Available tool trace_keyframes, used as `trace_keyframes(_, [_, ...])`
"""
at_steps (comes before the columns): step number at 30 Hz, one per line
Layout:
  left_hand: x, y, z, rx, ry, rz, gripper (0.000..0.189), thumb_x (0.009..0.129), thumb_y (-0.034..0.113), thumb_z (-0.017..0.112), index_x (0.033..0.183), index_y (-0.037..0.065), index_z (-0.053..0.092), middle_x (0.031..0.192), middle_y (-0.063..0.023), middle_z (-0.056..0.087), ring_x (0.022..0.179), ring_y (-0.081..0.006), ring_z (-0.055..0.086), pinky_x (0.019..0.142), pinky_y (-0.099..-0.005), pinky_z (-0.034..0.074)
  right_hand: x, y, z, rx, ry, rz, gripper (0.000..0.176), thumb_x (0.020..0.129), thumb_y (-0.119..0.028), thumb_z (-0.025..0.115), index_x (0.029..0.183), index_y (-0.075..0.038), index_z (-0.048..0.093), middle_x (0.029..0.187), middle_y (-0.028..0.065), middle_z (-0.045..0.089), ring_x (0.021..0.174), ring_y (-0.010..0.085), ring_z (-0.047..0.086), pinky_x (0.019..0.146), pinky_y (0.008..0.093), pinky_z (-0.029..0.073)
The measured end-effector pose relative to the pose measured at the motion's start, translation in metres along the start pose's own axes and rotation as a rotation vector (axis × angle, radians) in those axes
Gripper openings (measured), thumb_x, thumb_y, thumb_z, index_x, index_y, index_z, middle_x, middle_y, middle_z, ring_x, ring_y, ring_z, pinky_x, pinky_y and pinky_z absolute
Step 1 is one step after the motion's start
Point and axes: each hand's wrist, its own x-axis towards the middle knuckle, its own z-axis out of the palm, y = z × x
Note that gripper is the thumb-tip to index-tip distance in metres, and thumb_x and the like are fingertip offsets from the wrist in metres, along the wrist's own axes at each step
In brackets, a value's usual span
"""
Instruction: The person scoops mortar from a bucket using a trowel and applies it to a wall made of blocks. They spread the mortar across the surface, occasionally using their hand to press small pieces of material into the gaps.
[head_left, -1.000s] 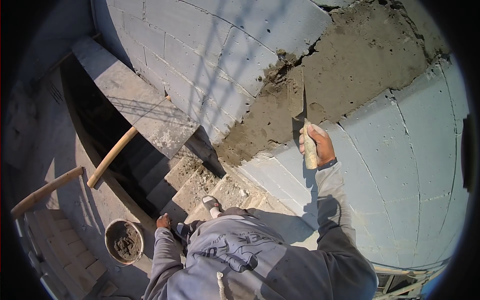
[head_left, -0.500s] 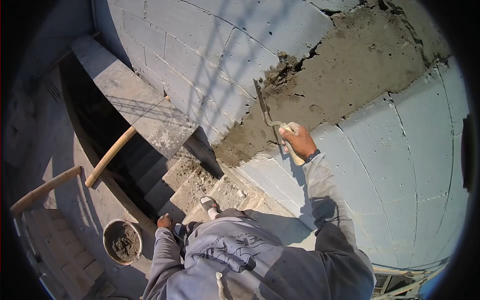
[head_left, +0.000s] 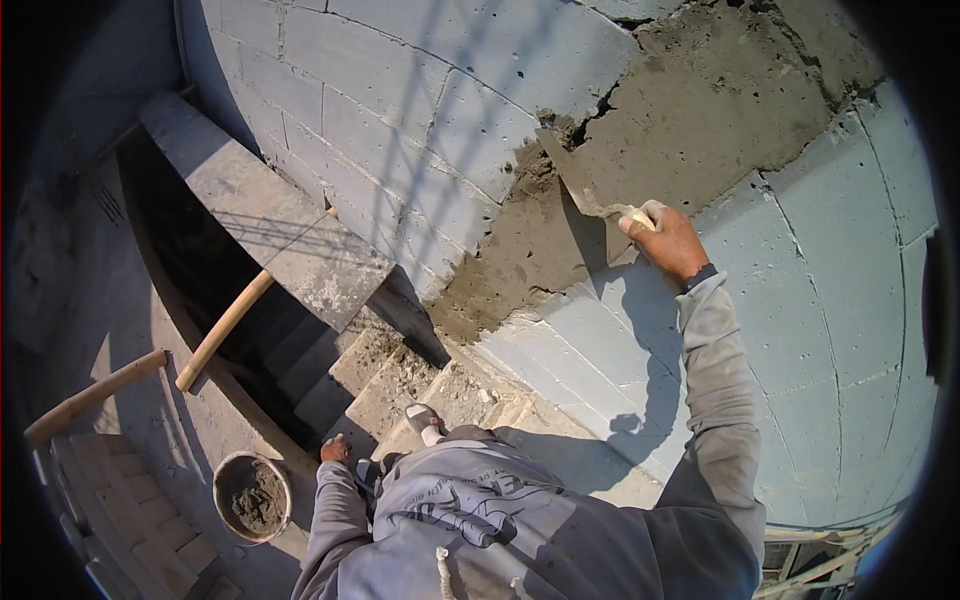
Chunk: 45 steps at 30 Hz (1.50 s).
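Observation:
My right hand point(head_left: 672, 240) is closed round the pale handle of a trowel point(head_left: 577, 178). The trowel's flat metal blade lies against or just over the wet grey mortar point(head_left: 700, 105) that forms a wide band across the block wall point(head_left: 490, 110). Rough, crumbly mortar shows beside the blade's tip. Low on the left, my left hand point(head_left: 336, 450) hangs near my leg above the steps, with its fingers curled; what it holds, if anything, is too small to tell.
A bucket of mortar point(head_left: 252, 496) stands at the lower left, near stacked blocks point(head_left: 135, 500). Steps point(head_left: 385, 375) run below the wall, beside a dark opening. A plank point(head_left: 260, 210) and wooden poles point(head_left: 225, 330) cross there. My sandalled foot point(head_left: 425, 420) is on a step.
My right hand and the trowel have moved up and to the right along the mortar band, with the arm stretched further out. The view has shifted slightly.

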Motion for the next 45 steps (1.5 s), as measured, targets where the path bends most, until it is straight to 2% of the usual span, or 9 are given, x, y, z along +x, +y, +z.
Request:
trace_keyframes(8, [-0.020, -0.001, 0.002, 0.039, -0.017, 0.027, 0.029, 0.091, 0.028, 0.057, 0.085, 0.000, 0.059, 0.068, -0.0110, 0.059, 0.058, -0.0214, 0.056, 0.054, -0.0362, 0.045, -0.041, -0.005, 0.033, -0.247, 0.300, -0.292, 0.039, 0.079, -0.035, 0.066, 0.090, 0.000, 0.054, 0.074, 0.0223, 0.061, 0.071, 0.0393, 0.060, 0.063, 0.0438, 0.047])
trace_keyframes(14, [-0.041, 0.001, -0.013, 0.047, 0.058, -0.021, 0.027, 0.091, 0.026, 0.057, 0.082, 0.000, 0.057, 0.064, -0.0102, 0.055, 0.055, -0.0221, 0.053, 0.051, -0.0365, 0.044, -0.070, -0.016, 0.063, 0.013, -0.187, -0.601, 0.039, 0.080, -0.037, 0.066, 0.092, -0.001, 0.054, 0.071, 0.0170, 0.060, 0.064, 0.0309, 0.060, 0.059, 0.0369, 0.047])
trace_keyframes(17, [-0.020, -0.005, -0.029, 0.219, 0.008, 0.024, 0.023, 0.089, 0.027, 0.055, 0.092, 0.004, 0.058, 0.079, -0.0117, 0.059, 0.065, -0.0242, 0.059, 0.052, -0.0347, 0.043, -0.048, 0.011, 0.071, 0.795, -0.691, -0.267, 0.040, 0.083, -0.041, 0.062, 0.086, -0.002, 0.054, 0.067, 0.0057, 0.055, 0.055, 0.0125, 0.054, 0.052, 0.0253, 0.045])
trace_keyframes(20, [-0.016, -0.017, -0.049, 0.190, -0.017, 0.015, 0.025, 0.088, 0.029, 0.052, 0.099, 0.007, 0.059, 0.091, -0.0114, 0.064, 0.073, -0.0245, 0.066, 0.053, -0.0325, 0.042, -0.014, 0.055, 0.072, 0.986, -0.298, 0.025, 0.038, 0.085, -0.039, 0.060, 0.088, -0.002, 0.054, 0.065, 0.0066, 0.054, 0.049, 0.0128, 0.052, 0.045, 0.0251, 0.043])
trace_keyframes(26, [0.012, -0.039, -0.035, 0.246, -0.037, 0.082, 0.028, 0.091, 0.029, 0.051, 0.086, 0.003, 0.058, 0.081, -0.0107, 0.061, 0.067, -0.0222, 0.058, 0.056, -0.0340, 0.045, -0.041, -0.008, 0.132, 0.569, -0.838, -0.243, 0.037, 0.084, -0.038, 0.061, 0.084, -0.001, 0.054, 0.066, 0.0041, 0.054, 0.054, 0.0097, 0.051, 0.051, 0.0253, 0.042])
trace_keyframes(29, [-0.082, 0.002, 0.006, -0.235, 0.071, 0.116, 0.026, 0.090, 0.025, 0.057, 0.086, -0.001, 0.061, 0.064, -0.0052, 0.057, 0.054, -0.0139, 0.050, 0.051, -0.0300, 0.043, -0.038, -0.040, 0.222, -0.024, -0.664, -0.480, 0.039, 0.080, -0.038, 0.063, 0.088, 0.000, 0.055, 0.073, 0.0137, 0.061, 0.063, 0.0261, 0.061, 0.059, 0.0367, 0.048])
trace_keyframes(33, [-0.134, -0.006, -0.025, 0.111, 0.240, 0.009, 0.046, 0.083, 0.043, 0.058, 0.105, 0.004, 0.065, 0.107, -0.0206, 0.062, 0.101, -0.0371, 0.059, 0.087, -0.0402, 0.045, -0.090, -0.129, 0.325, -0.484, -0.757, -0.941, 0.038, 0.076, -0.033, 0.065, 0.095, -0.001, 0.054, 0.087, 0.0233, 0.063, 0.080, 0.0431, 0.060, 0.070, 0.0476, 0.047])
trace_keyframes(42, [-0.226, -0.217, -0.141, -0.473, 0.633, -0.346, 0.057, 0.071, 0.022, 0.065, 0.124, 0.006, 0.052, 0.096, -0.0162, 0.066, 0.088, -0.0267, 0.064, 0.082, -0.0323, 0.048, -0.277, -0.357, 0.531, -0.639, -0.580, -1.817, 0.023, 0.076, -0.013, 0.056, 0.096, -0.001, 0.054, 0.082, 0.0195, 0.063, 0.073, 0.0336, 0.065, 0.064, 0.0406, 0.053])
trace_keyframes(45, [-0.250, -0.301, -0.144, -0.674, 0.739, -0.505, 0.044, 0.079, 0.016, 0.063, 0.118, -0.001, 0.053, 0.071, -0.0099, 0.062, 0.053, -0.0158, 0.056, 0.048, -0.0294, 0.045, -0.327, -0.399, 0.612, -0.650, -0.566, -1.733, 0.019, 0.076, -0.013, 0.056, 0.091, -0.001, 0.059, 0.089, 0.0212, 0.064, 0.078, 0.0339, 0.066, 0.067, 0.0398, 0.053])
